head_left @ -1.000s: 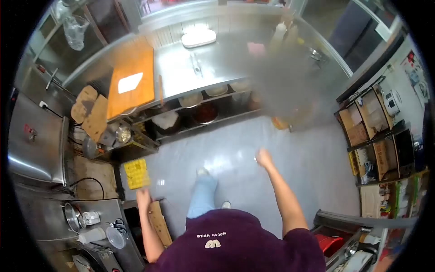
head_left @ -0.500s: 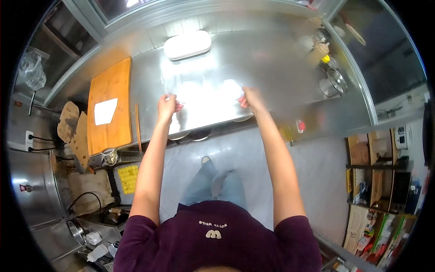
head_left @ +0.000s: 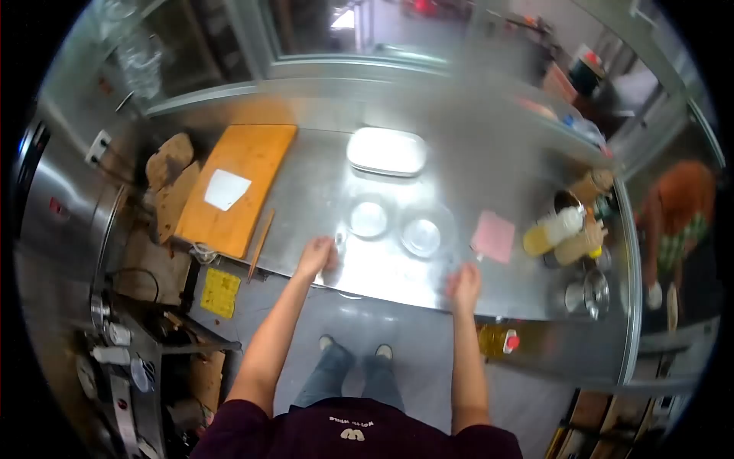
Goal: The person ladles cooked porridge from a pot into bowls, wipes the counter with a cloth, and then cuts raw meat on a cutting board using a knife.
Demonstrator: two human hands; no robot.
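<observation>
Two clear, shallow round dishes, a left dish (head_left: 368, 219) and a right dish (head_left: 421, 238), sit side by side on the steel counter (head_left: 313, 176). At the counter's front edge is my left hand (head_left: 317, 256), to the lower left of the left dish and apart from it. My right hand (head_left: 463, 287) is below and right of the right dish, also apart from it. Both hands look loosely curled, but motion smears their fingers. Behind the dishes stand stacked white oval trays (head_left: 386, 151).
On the left lies a wooden cutting board (head_left: 238, 183) with a white sheet (head_left: 227, 190), beside chopsticks (head_left: 261, 243). A pink cloth (head_left: 493, 236), squeeze bottles (head_left: 553, 230) and metal containers (head_left: 589, 294) are on the right. Below is an oil jug (head_left: 497, 340). Another person (head_left: 677, 222) stands beyond the right-hand frame.
My view has tilted up and turned, showing more beyond the window. My hands, earlier beside the dishes, are now lower, nearer the counter's front edge. The pink cloth and bottles show more clearly.
</observation>
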